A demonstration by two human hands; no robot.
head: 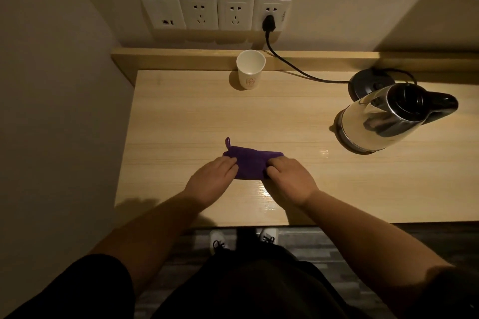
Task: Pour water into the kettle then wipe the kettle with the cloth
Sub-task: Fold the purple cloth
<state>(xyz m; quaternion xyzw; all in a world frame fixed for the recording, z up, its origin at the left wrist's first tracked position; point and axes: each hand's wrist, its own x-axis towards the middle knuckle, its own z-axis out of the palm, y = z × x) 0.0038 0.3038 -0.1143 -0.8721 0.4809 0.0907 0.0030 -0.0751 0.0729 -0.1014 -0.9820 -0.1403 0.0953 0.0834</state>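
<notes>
A purple cloth (251,163) with a small hanging loop lies folded on the wooden table (181,122) near its front edge. My left hand (211,180) pinches the cloth's left end. My right hand (287,180) pinches its right end. A steel kettle (373,122) with a black lid and handle stands at the right, off its base. A white paper cup (250,68) stands upright at the back of the table; I cannot tell whether it holds water.
The black kettle base (368,83) sits behind the kettle, its cord (293,67) running to a plug (268,23) in the wall sockets. A raised wooden ledge (181,58) lines the back. A wall closes the left side. Wet patches (324,153) shine on the tabletop.
</notes>
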